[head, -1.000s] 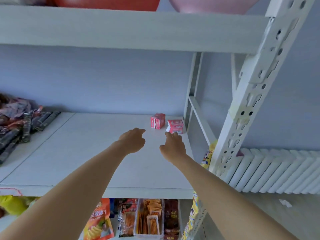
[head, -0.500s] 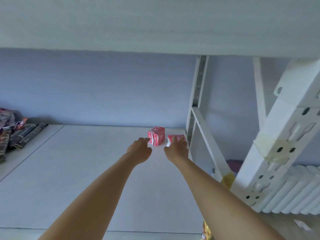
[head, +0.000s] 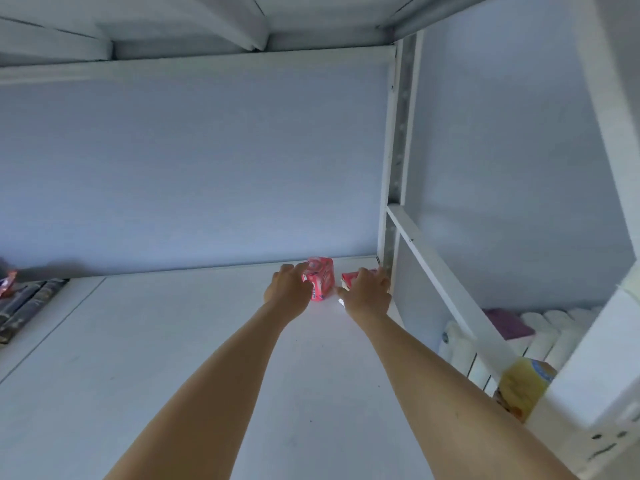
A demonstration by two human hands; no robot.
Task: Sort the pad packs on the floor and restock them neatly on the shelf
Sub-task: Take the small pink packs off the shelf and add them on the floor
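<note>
Though both hands (head: 289, 289) (head: 367, 292) touch pink packs (head: 320, 277), print blurs.

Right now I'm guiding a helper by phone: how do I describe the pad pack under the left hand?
Find the white shelf board and follow it to its back right corner. Two red packs sit there; the upright pack touches the left hand. Its neighbour, the flat pack, lies low nearer the post.

A big white shelf (head: 173, 358) fills the lower half of the picture. Two small pink packs sit at its back right corner. The taller pink pack (head: 320, 277) stands up. The flatter pink pack (head: 349, 277) lies just beside it, next to the white post (head: 398, 150). At the far left edge lie some dark wrapped packets (head: 26, 304).
</note>
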